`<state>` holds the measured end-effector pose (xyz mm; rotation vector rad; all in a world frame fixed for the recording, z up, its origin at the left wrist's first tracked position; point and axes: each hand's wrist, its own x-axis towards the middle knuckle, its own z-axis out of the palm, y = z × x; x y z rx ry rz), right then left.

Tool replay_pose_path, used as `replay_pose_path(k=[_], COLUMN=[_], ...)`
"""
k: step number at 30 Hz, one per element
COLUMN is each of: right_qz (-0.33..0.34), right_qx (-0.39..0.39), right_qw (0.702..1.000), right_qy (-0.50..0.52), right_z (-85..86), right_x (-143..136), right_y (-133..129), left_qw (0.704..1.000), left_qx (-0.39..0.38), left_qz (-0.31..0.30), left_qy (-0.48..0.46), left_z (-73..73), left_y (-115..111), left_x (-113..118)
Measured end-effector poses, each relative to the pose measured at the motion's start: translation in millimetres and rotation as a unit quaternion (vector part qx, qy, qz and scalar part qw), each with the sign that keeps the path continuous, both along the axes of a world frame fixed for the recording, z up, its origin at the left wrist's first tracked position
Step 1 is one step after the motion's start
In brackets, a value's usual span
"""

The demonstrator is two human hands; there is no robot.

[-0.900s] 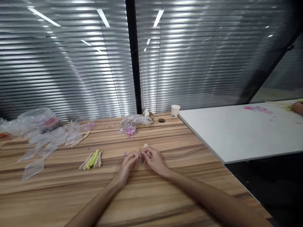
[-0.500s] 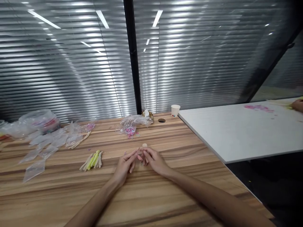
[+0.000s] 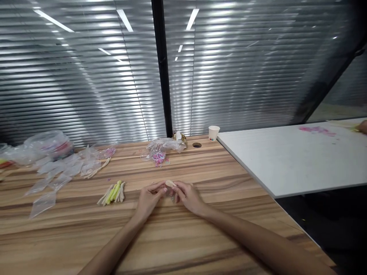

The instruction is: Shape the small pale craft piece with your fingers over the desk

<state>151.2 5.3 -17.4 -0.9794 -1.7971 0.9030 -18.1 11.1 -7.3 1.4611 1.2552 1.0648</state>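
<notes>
My right hand (image 3: 187,196) pinches a short beige piece (image 3: 170,183) that looks like a bundle of cord or fuzzy stick; its rounded end points up and left. Close beside it, my left hand (image 3: 149,198) has thumb and forefinger pressed together at a thin pinkish strand, too small to make out well. Both sets of fingertips almost meet above the wooden table (image 3: 160,244). Left of my left hand lies a row of beige and yellow sticks (image 3: 113,193). The lower fingers of my right hand curl under, partly hidden.
Behind my hands lies a plastic bag (image 3: 164,145) with tiny pink and purple bits (image 3: 158,158). Clear bags (image 3: 57,172) cover the left. A paper cup (image 3: 213,132) stands near a white table (image 3: 249,152), where another person's hand (image 3: 362,126) shows.
The beige piece, earlier mostly behind my fingers, now shows between the right fingertips. My fingertips have drawn slightly apart. The view has shifted a little.
</notes>
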Motion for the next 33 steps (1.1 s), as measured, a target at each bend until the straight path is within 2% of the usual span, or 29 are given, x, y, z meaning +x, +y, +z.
replay_pose_path(k=[6,11,15,19,21,26,30,33], right_qz=[0.012,0.014,0.013,-0.02,-0.041,-0.051,-0.009,0.01], right_qx=[0.074,0.128,0.144,0.108,0.071,-0.039,-0.098,-0.121], right_qw=[0.994,0.986,0.984,0.993,0.997,0.989,0.972,0.963], right_qy=[-0.075,-0.108,-0.104,-0.042,0.004,0.137,0.212,0.242], right_z=[-1.9,-5.1,-4.4,-0.1,0.7,-4.5,-8.3,-7.9], right_x=[1,2,3,3,2,1,0,0], right_y=[-1,-3,-5,-5,-3,6,11,12], left_qw=[0.999,0.99,0.987,0.988,0.984,0.948,0.905,0.89], left_qx=[0.038,0.104,0.111,0.1,0.116,0.247,0.357,0.401], left_qz=[-0.018,-0.037,-0.046,-0.034,-0.049,-0.109,-0.12,-0.113], left_qy=[0.02,0.085,0.111,0.113,0.128,0.171,0.197,0.183], left_z=[6.1,0.4,-2.6,1.6,3.0,5.1,8.3,11.2], left_y=[-3,-2,-1,-2,-4,-8,-12,-16], left_x=[0,-2,-2,2,5,9,9,11])
